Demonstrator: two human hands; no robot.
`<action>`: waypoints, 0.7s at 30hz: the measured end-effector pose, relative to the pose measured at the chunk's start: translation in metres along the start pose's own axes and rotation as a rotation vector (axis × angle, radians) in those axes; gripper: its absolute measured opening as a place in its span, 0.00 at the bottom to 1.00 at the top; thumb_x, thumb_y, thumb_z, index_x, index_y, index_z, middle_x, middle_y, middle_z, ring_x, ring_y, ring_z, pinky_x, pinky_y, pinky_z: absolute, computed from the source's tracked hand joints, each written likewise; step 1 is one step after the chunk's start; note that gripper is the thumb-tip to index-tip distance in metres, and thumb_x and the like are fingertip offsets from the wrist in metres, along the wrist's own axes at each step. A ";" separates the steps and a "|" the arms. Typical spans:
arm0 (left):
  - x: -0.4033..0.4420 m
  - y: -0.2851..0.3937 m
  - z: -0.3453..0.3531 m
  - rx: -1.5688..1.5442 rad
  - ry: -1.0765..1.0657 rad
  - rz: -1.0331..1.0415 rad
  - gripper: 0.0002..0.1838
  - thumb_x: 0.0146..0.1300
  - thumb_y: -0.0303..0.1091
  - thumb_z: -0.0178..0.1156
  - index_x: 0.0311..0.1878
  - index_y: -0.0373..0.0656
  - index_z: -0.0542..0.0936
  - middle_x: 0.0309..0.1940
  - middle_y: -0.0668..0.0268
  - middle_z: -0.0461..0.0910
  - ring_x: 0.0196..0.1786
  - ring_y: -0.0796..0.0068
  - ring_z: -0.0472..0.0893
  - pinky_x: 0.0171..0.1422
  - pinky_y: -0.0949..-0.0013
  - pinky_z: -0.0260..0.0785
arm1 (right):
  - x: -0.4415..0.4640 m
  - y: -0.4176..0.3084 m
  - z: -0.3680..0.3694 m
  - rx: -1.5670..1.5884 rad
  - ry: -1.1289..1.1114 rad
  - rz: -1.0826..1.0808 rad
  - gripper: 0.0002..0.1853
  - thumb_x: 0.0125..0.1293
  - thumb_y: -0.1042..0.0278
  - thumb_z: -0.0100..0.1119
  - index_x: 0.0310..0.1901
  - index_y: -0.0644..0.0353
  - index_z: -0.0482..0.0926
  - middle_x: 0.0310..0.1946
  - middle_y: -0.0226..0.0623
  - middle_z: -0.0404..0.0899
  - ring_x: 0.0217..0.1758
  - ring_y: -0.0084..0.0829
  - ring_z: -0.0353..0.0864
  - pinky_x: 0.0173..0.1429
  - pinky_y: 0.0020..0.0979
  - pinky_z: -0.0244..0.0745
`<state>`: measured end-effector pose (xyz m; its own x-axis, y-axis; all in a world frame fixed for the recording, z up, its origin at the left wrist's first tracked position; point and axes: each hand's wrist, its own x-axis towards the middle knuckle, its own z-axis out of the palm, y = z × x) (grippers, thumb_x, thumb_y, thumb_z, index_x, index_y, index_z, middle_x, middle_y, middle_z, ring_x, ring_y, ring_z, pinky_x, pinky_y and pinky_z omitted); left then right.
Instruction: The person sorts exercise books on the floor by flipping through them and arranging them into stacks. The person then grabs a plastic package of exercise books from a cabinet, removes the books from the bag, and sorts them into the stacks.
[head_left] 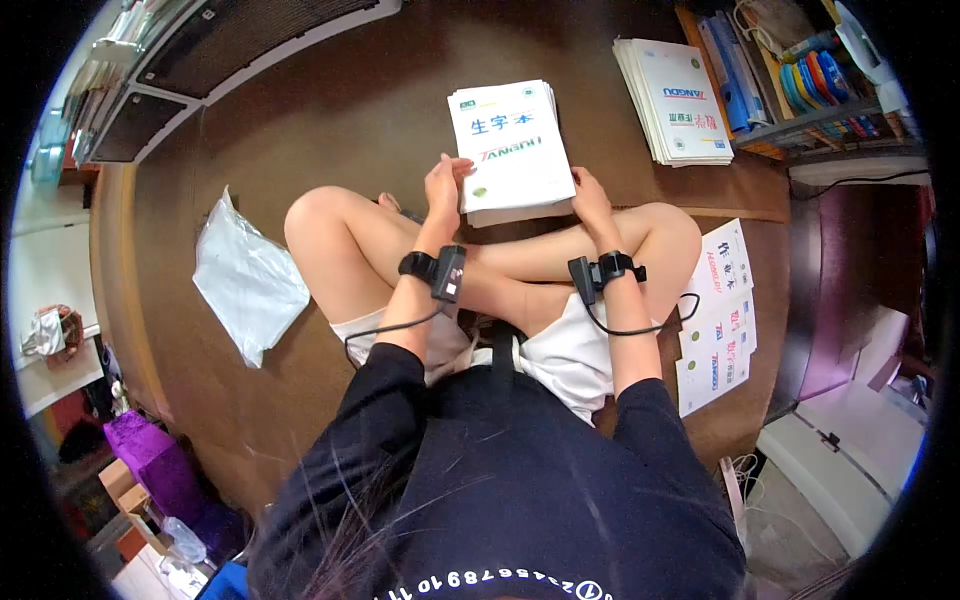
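Note:
A stack of white exercise books (525, 170) lies in front of my crossed legs, its top cover printed with blue characters and green and red lettering. My left hand (446, 187) grips the stack's left edge, with fingertips over the top cover. At the near right corner, my right hand (590, 197) holds the opposite edge, its fingers partly hidden by the books. The sheets in the stack look roughly lined up, with lower ones showing at the near edge. Black straps with small devices and cables are around both wrists.
A second pile of books (680, 105) stands at the far right beside a shelf (810, 125). Several overlapping books (722, 320) lie by my right knee. A clear plastic bag (245, 275) rests left of my left knee on the brown surface (400, 90).

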<state>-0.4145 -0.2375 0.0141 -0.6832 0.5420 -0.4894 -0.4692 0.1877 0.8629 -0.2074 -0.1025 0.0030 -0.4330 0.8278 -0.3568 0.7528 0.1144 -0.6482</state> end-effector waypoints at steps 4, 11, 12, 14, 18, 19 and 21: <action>0.009 -0.021 -0.002 0.403 0.129 0.273 0.11 0.63 0.31 0.54 0.42 0.35 0.79 0.36 0.59 0.81 0.41 0.69 0.79 0.49 0.68 0.70 | 0.027 0.012 0.016 0.357 0.011 0.155 0.30 0.69 0.44 0.38 0.48 0.66 0.78 0.47 0.50 0.79 0.51 0.47 0.77 0.55 0.40 0.68; -0.015 -0.020 0.017 1.092 0.086 0.660 0.26 0.59 0.29 0.53 0.61 0.35 0.65 0.64 0.50 0.61 0.63 0.50 0.65 0.64 0.58 0.62 | 0.025 0.019 0.021 0.360 0.117 0.030 0.21 0.65 0.52 0.51 0.40 0.65 0.81 0.37 0.46 0.82 0.43 0.42 0.81 0.48 0.36 0.72; -0.013 -0.028 0.016 1.124 0.079 0.674 0.27 0.59 0.30 0.54 0.63 0.35 0.64 0.65 0.50 0.59 0.65 0.50 0.62 0.65 0.55 0.60 | 0.024 0.019 0.021 0.289 0.143 -0.013 0.19 0.64 0.53 0.53 0.39 0.64 0.81 0.37 0.45 0.83 0.42 0.41 0.81 0.46 0.36 0.72; -0.010 -0.039 0.017 1.186 0.061 0.706 0.30 0.60 0.33 0.54 0.66 0.36 0.61 0.68 0.49 0.56 0.69 0.49 0.57 0.68 0.51 0.56 | 0.022 0.013 0.016 0.308 0.144 0.022 0.18 0.62 0.55 0.55 0.38 0.64 0.81 0.36 0.45 0.82 0.42 0.42 0.81 0.47 0.36 0.73; -0.022 -0.033 0.013 1.336 -0.035 0.687 0.36 0.62 0.45 0.54 0.70 0.38 0.56 0.71 0.47 0.48 0.74 0.49 0.47 0.70 0.37 0.44 | 0.018 0.013 0.017 0.297 0.199 -0.008 0.15 0.61 0.58 0.56 0.38 0.63 0.81 0.36 0.45 0.82 0.42 0.42 0.81 0.47 0.36 0.73; -0.022 -0.032 0.012 1.370 -0.053 0.705 0.37 0.62 0.47 0.54 0.70 0.39 0.56 0.72 0.47 0.48 0.74 0.48 0.46 0.70 0.36 0.42 | 0.019 0.016 0.019 0.287 0.219 -0.027 0.14 0.60 0.59 0.56 0.38 0.63 0.81 0.36 0.45 0.82 0.42 0.42 0.81 0.47 0.36 0.73; -0.023 -0.031 0.010 1.442 -0.089 0.743 0.39 0.63 0.52 0.53 0.71 0.41 0.55 0.72 0.47 0.47 0.75 0.48 0.45 0.71 0.35 0.38 | 0.017 0.017 0.020 0.262 0.234 -0.035 0.14 0.60 0.61 0.57 0.38 0.64 0.80 0.37 0.45 0.82 0.42 0.42 0.81 0.47 0.36 0.73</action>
<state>-0.3789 -0.2470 0.0001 -0.4502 0.8924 0.0308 0.8522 0.4192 0.3131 -0.2124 -0.0975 -0.0274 -0.3082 0.9329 -0.1865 0.5733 0.0257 -0.8189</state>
